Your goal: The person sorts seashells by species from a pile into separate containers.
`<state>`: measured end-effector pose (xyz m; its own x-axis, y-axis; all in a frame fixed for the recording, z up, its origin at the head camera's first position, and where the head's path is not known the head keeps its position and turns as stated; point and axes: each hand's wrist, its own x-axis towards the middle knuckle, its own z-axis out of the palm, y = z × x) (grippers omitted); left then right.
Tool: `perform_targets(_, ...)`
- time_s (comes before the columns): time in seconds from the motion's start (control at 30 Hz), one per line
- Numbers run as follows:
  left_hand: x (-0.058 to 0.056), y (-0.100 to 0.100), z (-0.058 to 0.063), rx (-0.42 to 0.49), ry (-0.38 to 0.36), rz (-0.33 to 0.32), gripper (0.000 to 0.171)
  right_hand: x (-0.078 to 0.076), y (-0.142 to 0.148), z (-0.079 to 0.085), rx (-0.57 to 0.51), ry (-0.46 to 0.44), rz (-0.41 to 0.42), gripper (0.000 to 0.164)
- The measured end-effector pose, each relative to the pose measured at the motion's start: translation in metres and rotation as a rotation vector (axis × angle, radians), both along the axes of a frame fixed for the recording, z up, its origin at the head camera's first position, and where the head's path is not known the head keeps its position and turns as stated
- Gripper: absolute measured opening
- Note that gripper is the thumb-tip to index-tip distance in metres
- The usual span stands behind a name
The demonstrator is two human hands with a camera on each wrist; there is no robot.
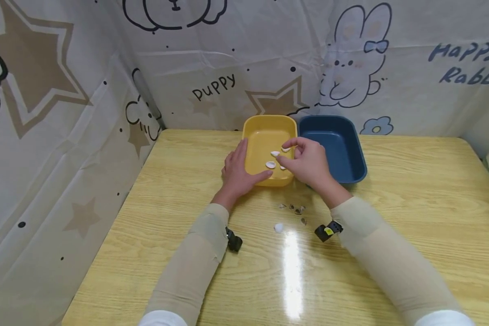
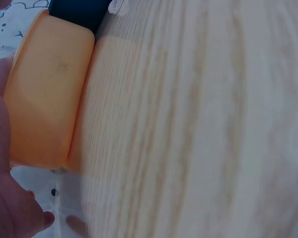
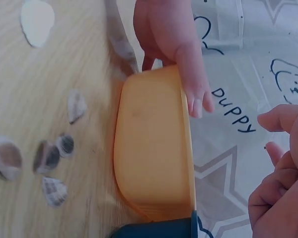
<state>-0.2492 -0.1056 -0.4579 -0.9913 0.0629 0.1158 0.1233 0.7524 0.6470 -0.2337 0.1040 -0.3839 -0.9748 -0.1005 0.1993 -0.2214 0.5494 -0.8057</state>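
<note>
Yellow tray (image 1: 262,140) holds white shells (image 1: 270,165); left hand (image 1: 238,170) spread against it; right hand (image 1: 309,163) hovers above, grip loose, thumb and forefinger parted.

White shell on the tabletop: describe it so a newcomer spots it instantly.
On the wooden table, start at the yellow bin and come toward the person, between the forearms. Pass the loose group of small darker shells; the white shell lies just beyond, closer to the person. It is the only plain white shell outside the bin.
</note>
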Motion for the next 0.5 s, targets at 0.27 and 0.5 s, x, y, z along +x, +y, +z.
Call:
perform_targets(0.27,-0.001,0.001,0.0,0.001,-0.018,0.015,0.12,0.019,0.002,-0.001,-0.015,-0.008,0.024,0.027)
perform_targets(0.5,0.0,0.001,-0.001,0.004,-0.02,0.016,0.12,0.038,0.005,-0.006,-0.004,0.017,0.051,0.023)
